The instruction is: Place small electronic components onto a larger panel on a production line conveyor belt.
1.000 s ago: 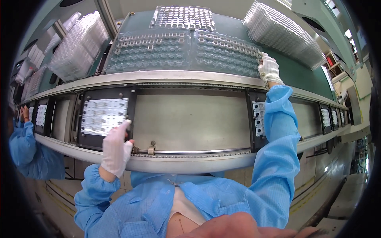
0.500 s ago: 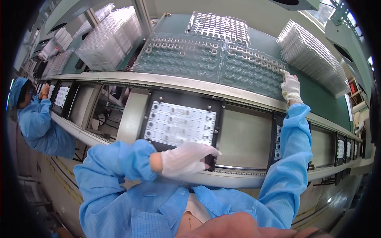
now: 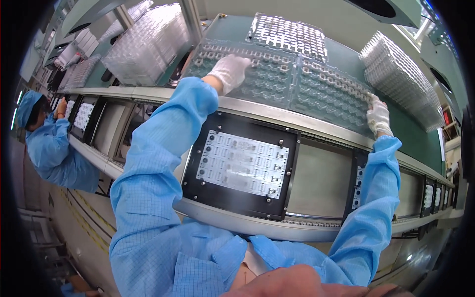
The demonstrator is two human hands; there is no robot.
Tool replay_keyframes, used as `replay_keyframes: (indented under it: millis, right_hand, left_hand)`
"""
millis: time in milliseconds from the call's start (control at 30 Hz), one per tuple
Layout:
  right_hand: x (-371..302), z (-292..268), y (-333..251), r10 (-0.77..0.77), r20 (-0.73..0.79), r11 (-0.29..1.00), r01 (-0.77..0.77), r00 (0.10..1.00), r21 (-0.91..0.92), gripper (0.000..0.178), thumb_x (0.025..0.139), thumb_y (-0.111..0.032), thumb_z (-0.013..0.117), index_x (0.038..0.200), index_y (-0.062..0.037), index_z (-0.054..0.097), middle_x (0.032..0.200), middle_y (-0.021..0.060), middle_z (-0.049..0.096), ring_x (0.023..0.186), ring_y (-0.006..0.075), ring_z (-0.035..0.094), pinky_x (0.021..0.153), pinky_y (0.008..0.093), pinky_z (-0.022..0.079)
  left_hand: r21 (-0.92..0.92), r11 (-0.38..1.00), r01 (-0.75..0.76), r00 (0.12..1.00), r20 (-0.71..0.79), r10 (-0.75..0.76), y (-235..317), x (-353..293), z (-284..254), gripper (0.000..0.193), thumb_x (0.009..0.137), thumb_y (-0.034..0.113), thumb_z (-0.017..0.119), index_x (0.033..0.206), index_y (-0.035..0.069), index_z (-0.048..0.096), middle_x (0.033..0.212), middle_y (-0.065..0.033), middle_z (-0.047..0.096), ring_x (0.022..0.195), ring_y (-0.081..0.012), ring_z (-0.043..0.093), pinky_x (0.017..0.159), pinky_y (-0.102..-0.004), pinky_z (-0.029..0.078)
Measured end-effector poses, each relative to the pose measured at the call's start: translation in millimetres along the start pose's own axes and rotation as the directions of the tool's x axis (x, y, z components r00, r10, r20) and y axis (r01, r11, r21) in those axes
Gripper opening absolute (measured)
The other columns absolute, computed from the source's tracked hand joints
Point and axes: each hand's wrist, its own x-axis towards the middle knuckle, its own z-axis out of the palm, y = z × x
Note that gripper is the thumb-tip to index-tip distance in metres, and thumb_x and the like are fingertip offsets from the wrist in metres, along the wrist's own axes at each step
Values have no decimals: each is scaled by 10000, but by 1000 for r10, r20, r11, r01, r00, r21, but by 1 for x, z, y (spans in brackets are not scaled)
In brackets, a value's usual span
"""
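Note:
My left hand (image 3: 230, 73), in a white glove, is over the left clear plastic tray (image 3: 267, 88). Its fingers are drawn together beside a small square part (image 3: 255, 63) in the tray; whether they grip one is hidden. At the right end of the right clear tray (image 3: 321, 101), my gloved right hand (image 3: 378, 118) has its fingers bent in by a row of small square parts (image 3: 341, 81). What lies between its fingertips cannot be made out. Below the trays, a black fixture (image 3: 292, 183) holds white circuit boards (image 3: 242, 163) with small components.
A filled clear tray (image 3: 287, 35) lies behind. Tall stacks of clear trays stand at the left (image 3: 148, 47) and right (image 3: 403, 81). The conveyor rail (image 3: 267, 115) runs between me and the green bench (image 3: 222, 29). A co-worker in blue (image 3: 62, 143) is at the far left.
My left hand has risen from over the black fixture to the left tray, uncovering the circuit boards. My right hand remains at the right tray's end. The whole view has shifted slightly.

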Motion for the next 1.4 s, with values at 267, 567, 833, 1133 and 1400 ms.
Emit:
replay_keyframes:
  millis: [267, 567, 833, 1133, 1400]
  right_hand:
    - [32, 13, 18, -77, -294, 920, 182, 953, 346, 475, 922, 19, 540, 1364, -144, 604, 889, 134, 611, 800, 239, 595, 827, 356, 506]
    - [-78, 40, -36, -432, -274, 730, 511, 859, 453, 536, 856, 121, 489, 1354, -49, 592, 921, 108, 617, 854, 199, 607, 838, 306, 530]
    - [-139, 98, -22, -581, -195, 677, 602, 791, 424, 477, 816, 127, 502, 1259, -12, 616, 978, 178, 617, 905, 335, 622, 794, 381, 517]
    - [-151, 100, -50, -561, 45, 675, 426, 826, 602, 445, 871, 112, 469, 1282, -6, 594, 1185, 173, 658, 1022, 287, 660, 913, 362, 525]
    - [-161, 92, -90, -544, 197, 660, 271, 816, 700, 380, 933, 40, 525, 1309, 38, 576, 1263, 153, 640, 1074, 213, 636, 951, 328, 511]
  left_hand:
    - [-539, 841, 50, 998, 67, -17, -21, 38, -1, 308, 856, 60, 594, 1143, 49, 707, 918, -118, 701, 909, -238, 670, 829, -336, 543]
    - [-449, 892, 57, 983, -133, -129, -8, -33, 44, 360, 873, 30, 527, 1208, 27, 660, 927, -98, 658, 877, -191, 635, 804, -324, 534]
    - [-296, 934, 199, 933, -234, -273, -7, -125, 171, 146, 815, 81, 634, 922, 71, 733, 916, -172, 708, 922, -373, 663, 857, -434, 533]
    - [-380, 850, 364, 857, -220, -466, -6, -255, 151, 216, 840, 105, 657, 1046, 75, 716, 910, -145, 666, 839, -301, 630, 780, -394, 509]
    - [-695, 633, 341, 735, -223, -640, 30, -328, 105, 320, 835, 50, 638, 1142, 114, 703, 866, -77, 653, 832, -258, 624, 756, -376, 501]
